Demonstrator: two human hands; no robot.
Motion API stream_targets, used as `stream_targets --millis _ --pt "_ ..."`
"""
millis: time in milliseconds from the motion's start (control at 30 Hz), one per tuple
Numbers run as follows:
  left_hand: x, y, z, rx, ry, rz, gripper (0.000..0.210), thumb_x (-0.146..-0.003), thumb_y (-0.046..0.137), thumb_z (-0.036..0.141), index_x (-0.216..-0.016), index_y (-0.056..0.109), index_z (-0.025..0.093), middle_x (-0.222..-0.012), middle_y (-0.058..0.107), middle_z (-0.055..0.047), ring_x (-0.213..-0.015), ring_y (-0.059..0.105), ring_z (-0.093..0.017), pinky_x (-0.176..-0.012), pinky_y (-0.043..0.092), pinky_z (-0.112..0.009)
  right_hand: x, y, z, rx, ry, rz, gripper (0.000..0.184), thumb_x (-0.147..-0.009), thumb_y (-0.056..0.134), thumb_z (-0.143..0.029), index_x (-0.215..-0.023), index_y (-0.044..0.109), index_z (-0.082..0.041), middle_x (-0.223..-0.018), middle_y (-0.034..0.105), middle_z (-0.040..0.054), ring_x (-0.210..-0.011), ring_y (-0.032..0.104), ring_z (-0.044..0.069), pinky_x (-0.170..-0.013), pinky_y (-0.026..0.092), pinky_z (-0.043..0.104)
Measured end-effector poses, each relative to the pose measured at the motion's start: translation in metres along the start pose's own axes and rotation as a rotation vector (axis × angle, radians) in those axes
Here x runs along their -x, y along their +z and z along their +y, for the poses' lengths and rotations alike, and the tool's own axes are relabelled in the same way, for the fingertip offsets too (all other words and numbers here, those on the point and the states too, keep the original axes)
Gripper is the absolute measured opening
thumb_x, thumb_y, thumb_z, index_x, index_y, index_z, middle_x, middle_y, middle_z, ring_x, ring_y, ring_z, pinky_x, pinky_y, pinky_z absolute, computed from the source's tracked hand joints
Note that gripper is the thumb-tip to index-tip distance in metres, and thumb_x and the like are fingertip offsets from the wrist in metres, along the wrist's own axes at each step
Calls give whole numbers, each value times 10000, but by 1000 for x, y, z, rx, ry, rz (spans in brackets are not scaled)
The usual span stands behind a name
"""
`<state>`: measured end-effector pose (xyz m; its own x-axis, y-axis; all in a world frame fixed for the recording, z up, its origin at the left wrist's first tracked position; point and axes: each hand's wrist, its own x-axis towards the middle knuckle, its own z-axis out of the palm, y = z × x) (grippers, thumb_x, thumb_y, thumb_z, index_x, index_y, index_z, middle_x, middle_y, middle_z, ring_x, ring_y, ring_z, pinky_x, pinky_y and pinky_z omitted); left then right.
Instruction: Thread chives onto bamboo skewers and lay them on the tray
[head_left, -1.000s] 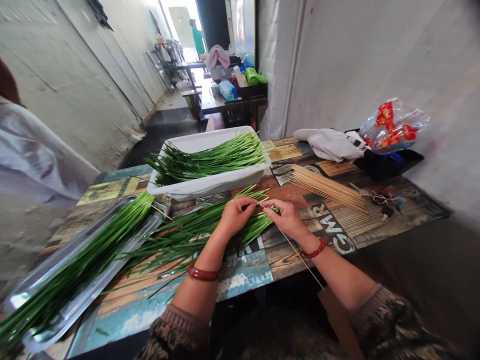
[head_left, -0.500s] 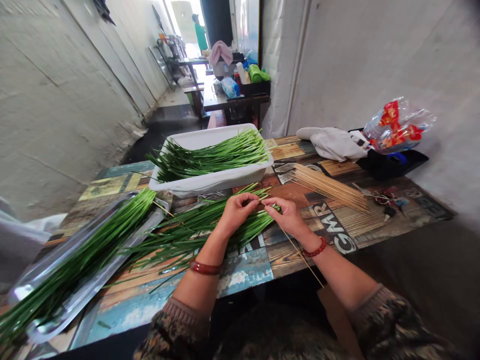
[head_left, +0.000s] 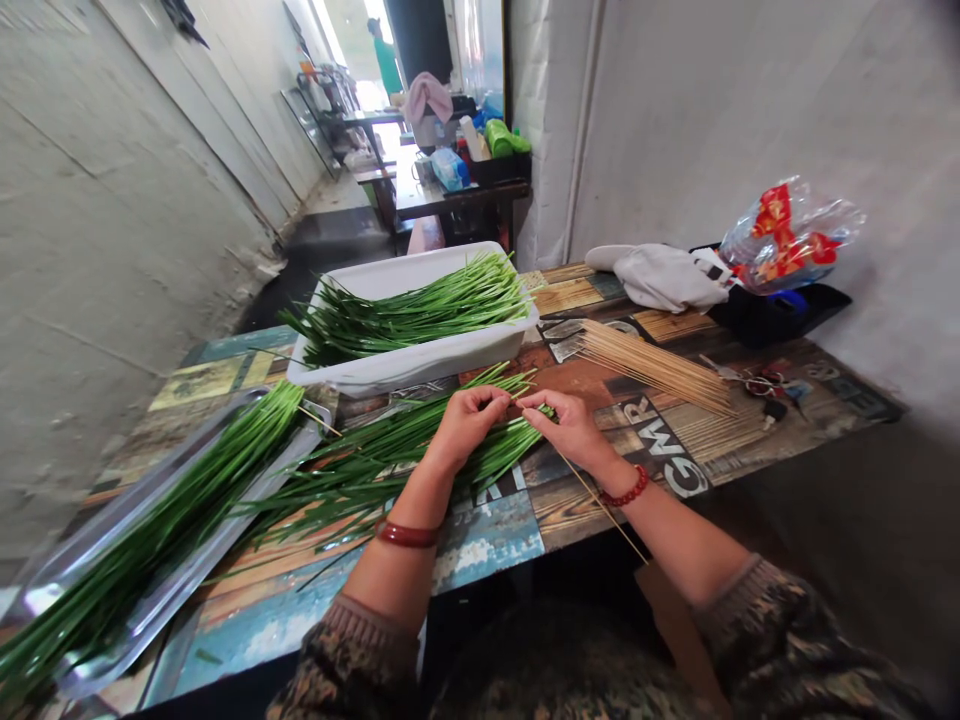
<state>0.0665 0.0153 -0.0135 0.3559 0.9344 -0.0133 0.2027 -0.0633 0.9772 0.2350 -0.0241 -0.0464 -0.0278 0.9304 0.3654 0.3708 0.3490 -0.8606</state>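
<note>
My left hand [head_left: 469, 425] is closed in a pinch, its fingertips almost meeting those of my right hand. What it pinches is too small to make out. Between the fingers of my right hand [head_left: 566, 425] is a thin wooden skewer [head_left: 604, 502], slanting down past the table's front edge. Under and around both hands lies a loose bunch of garlic chives [head_left: 360, 460], pale stalk ends to the right. To the left, a clear plastic tray [head_left: 244, 530] bears another bundle of chives [head_left: 180, 530], with a skewer [head_left: 321, 420] sticking out near its cut ends.
Behind my hands stands a white plastic tub [head_left: 420, 366] full of chives [head_left: 420, 310]. Right of it lie a fan of skewers [head_left: 656, 365], scissors and keys [head_left: 772, 390], a pale cap [head_left: 660, 275] and a clear bag [head_left: 795, 235]. A person [head_left: 386, 60] stands far back.
The view has shifted slightly, so the scene sits a little further left. My fingertips have drawn slightly closer together; the skewer stays in my right hand.
</note>
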Motion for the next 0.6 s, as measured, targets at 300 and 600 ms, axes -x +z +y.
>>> stream_targets --millis 300,600 --pt "3 1 6 58 -26 3 285 -723 649 395 -705 658 111 -544 513 31 -500 367 -59 -484 289 -192 0 0 -1 -8 -9 -9 161 -840 595 -248 -926 714 -181 -922 751 50 -842 693 186 -781 520 301" --pt "2 1 3 76 -9 7 284 -713 669 393 -703 672 109 -573 535 26 -524 384 -63 -524 304 -204 1 1 0 -12 -4 0 164 -833 601 -240 -928 721 -182 -932 752 60 -858 697 198 -796 525 314"
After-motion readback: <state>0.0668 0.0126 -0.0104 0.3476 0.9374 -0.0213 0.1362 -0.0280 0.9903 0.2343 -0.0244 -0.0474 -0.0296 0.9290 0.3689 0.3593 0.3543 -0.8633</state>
